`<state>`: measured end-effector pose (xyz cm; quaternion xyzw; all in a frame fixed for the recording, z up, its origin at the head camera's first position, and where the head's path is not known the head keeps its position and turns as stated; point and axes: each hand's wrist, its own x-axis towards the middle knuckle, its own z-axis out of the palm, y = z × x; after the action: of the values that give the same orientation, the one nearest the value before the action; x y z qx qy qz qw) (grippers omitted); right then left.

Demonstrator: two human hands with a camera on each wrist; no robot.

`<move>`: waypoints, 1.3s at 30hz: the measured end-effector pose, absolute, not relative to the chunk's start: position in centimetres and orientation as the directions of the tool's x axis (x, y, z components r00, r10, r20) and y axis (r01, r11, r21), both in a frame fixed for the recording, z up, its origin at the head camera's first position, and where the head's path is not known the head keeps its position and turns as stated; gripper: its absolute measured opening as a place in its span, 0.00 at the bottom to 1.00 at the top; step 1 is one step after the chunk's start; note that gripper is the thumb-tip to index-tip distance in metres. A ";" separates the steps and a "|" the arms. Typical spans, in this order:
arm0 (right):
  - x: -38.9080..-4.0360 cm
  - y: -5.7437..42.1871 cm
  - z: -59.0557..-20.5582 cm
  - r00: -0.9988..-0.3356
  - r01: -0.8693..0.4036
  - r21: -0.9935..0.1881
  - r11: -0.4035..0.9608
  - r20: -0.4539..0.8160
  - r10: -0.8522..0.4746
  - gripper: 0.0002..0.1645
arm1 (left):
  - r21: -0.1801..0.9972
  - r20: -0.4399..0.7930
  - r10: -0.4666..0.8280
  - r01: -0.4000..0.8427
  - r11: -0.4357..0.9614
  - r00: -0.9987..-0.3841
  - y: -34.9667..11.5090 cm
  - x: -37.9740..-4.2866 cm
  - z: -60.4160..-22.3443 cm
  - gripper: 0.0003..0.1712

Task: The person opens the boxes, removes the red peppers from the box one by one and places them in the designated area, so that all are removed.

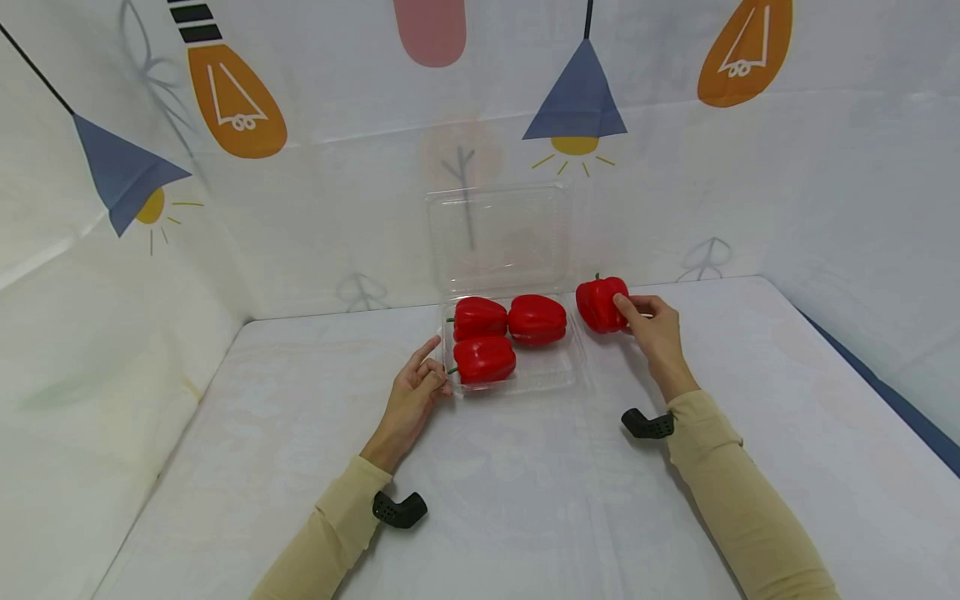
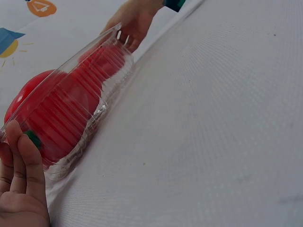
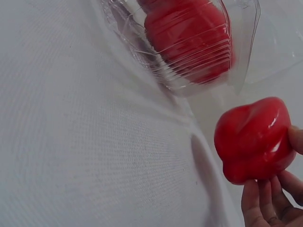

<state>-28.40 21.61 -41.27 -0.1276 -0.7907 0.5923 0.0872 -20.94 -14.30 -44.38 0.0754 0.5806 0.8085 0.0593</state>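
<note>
My right hand (image 1: 657, 333) holds a shiny red bell pepper (image 1: 600, 305) just right of the clear plastic container, with the thumb on one side and fingers beneath. In the right wrist view, the held pepper (image 3: 255, 141) hangs apart from the container wall, its shadow on the table. Inside the open clamshell container (image 1: 546, 377) lie three more red bell peppers: one at back left (image 1: 480, 318), one at back right (image 1: 537, 320) and one at front left (image 1: 485, 360). My left hand (image 1: 412, 398) touches the container's left side with fairly straight fingers (image 2: 33, 163); its thumb is hidden in the left wrist view.
The container's clear lid (image 1: 498, 237) stands raised at the back, near the white printed curtain (image 1: 345, 208). A white cloth covers the table (image 1: 510, 492). The front right part of the container holds no pepper. Each wrist wears a black camera (image 1: 400, 510).
</note>
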 end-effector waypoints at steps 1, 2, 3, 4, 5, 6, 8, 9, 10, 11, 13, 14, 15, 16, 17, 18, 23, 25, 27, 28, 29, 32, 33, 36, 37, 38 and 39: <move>-28.4 21.6 -41.3 -0.953 0.098 -0.959 0.265 -0.013 0.304 0.37 | 0.946 0.055 0.182 -0.007 -0.323 -0.982 -14.3 -20.9 -44.4 0.35; -28.4 21.6 -41.4 -0.953 0.101 -0.959 0.265 -0.016 0.304 0.36 | 0.945 0.056 0.180 -0.006 -0.328 -0.982 -14.3 -21.0 -44.4 0.35; -28.4 21.6 -41.4 -0.953 0.107 -0.957 0.268 -0.021 0.303 0.36 | 0.944 0.054 0.179 -0.008 -0.329 -0.982 -14.3 -21.0 -44.4 0.34; -28.4 21.6 -41.5 -0.953 0.110 -0.956 0.271 -0.024 0.302 0.36 | 0.945 0.052 0.178 -0.009 -0.328 -0.983 -14.3 -21.0 -44.4 0.34; -28.4 21.6 -41.5 -0.953 0.116 -0.955 0.274 -0.028 0.303 0.36 | 0.945 0.050 0.177 -0.011 -0.327 -0.983 -14.3 -21.0 -44.5 0.34; -28.4 21.6 -41.5 -0.952 0.122 -0.952 0.279 -0.033 0.303 0.36 | 0.945 0.049 0.176 -0.012 -0.326 -0.983 -14.3 -21.0 -44.5 0.34; -28.4 21.6 -41.5 -0.952 0.131 -0.948 0.290 -0.038 0.303 0.36 | 0.947 0.047 0.177 -0.013 -0.322 -0.983 -14.3 -21.0 -44.6 0.34; -28.4 21.6 -41.5 -0.952 0.135 -0.945 0.297 -0.041 0.303 0.36 | 0.947 0.047 0.178 -0.013 -0.321 -0.983 -14.3 -21.0 -44.6 0.34; -28.3 21.5 -41.5 -0.952 0.140 -0.942 0.305 -0.043 0.302 0.37 | 0.947 0.047 0.180 -0.014 -0.320 -0.983 -14.3 -21.1 -44.6 0.34; -28.3 21.5 -41.4 -0.952 0.145 -0.939 0.312 -0.047 0.301 0.37 | 0.947 0.047 0.183 -0.014 -0.320 -0.982 -14.3 -21.1 -44.6 0.34; -28.2 21.5 -41.3 -0.954 0.157 -0.934 0.320 -0.059 0.295 0.38 | 0.947 0.049 0.187 -0.014 -0.321 -0.981 -14.3 -21.1 -44.6 0.34; -28.2 21.4 -41.3 -0.954 0.162 -0.931 0.326 -0.064 0.293 0.38 | 0.947 0.050 0.189 -0.014 -0.322 -0.981 -14.3 -21.0 -44.6 0.35; -28.1 21.4 -41.3 -0.955 0.166 -0.929 0.330 -0.068 0.290 0.38 | 0.946 0.051 0.190 -0.013 -0.323 -0.980 -14.3 -21.0 -44.6 0.35; -28.1 21.4 -41.3 -0.955 0.168 -0.928 0.332 -0.070 0.287 0.38 | 0.946 0.054 0.192 -0.012 -0.324 -0.980 -14.3 -21.0 -44.6 0.35; -28.1 21.4 -41.3 -0.956 0.168 -0.928 0.332 -0.072 0.284 0.38 | 0.946 0.055 0.193 -0.010 -0.324 -0.980 -14.3 -21.0 -44.6 0.35; -28.1 21.4 -41.3 -0.957 0.169 -0.928 0.333 -0.073 0.282 0.38 | 0.946 0.057 0.193 -0.008 -0.323 -0.979 -14.3 -21.0 -44.6 0.35; -28.2 21.6 -41.5 -0.962 0.148 -0.925 0.349 -0.054 0.266 0.38 | 0.949 0.061 0.195 -0.004 -0.315 -0.979 -14.3 -21.0 -44.5 0.35; -28.2 21.7 -41.5 -0.964 0.145 -0.923 0.356 -0.051 0.261 0.38 | 0.950 0.061 0.193 -0.003 -0.313 -0.979 -14.4 -21.0 -44.5 0.35; -28.2 21.7 -41.6 -0.964 0.149 -0.921 0.359 -0.054 0.260 0.37 | 0.950 0.060 0.189 -0.002 -0.313 -0.980 -14.4 -21.0 -44.5 0.34; -28.2 21.7 -41.5 -0.964 0.150 -0.921 0.360 -0.056 0.259 0.37 | 0.951 0.060 0.189 -0.001 -0.310 -0.980 -14.4 -21.0 -44.6 0.34; -28.2 21.7 -41.5 -0.964 0.153 -0.920 0.360 -0.060 0.259 0.37 | 0.950 0.061 0.188 -0.001 -0.312 -0.980 -14.4 -21.0 -44.6 0.34; -28.1 21.6 -41.4 -0.965 0.165 -0.919 0.359 -0.074 0.253 0.37 | 0.947 0.063 0.190 -0.001 -0.320 -0.980 -14.4 -21.0 -44.7 0.34; -28.1 21.6 -41.3 -0.965 0.172 -0.917 0.360 -0.082 0.251 0.37 | 0.946 0.066 0.190 0.001 -0.323 -0.979 -14.4 -21.0 -44.7 0.35; -28.1 21.5 -41.2 -0.965 0.188 -0.914 0.360 -0.103 0.243 0.38 | 0.944 0.075 0.192 0.007 -0.330 -0.979 -14.4 -21.0 -44.7 0.34; -28.1 21.5 -41.1 -0.964 0.193 -0.912 0.361 -0.109 0.241 0.38 | 0.944 0.078 0.193 0.010 -0.329 -0.978 -14.4 -21.0 -44.7 0.34; -28.1 21.5 -41.1 -0.965 0.196 -0.911 0.362 -0.113 0.238 0.38 | 0.945 0.080 0.193 0.012 -0.328 -0.978 -14.4 -21.0 -44.7 0.34; -28.1 21.5 -41.1 -0.965 0.197 -0.911 0.362 -0.115 0.235 0.38 | 0.945 0.081 0.193 0.014 -0.327 -0.978 -14.4 -21.0 -44.8 0.34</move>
<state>-28.15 21.49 -41.10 -0.1307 -0.8252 0.5493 0.0173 -20.99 -14.42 -44.75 0.0896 0.5773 0.8097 0.0554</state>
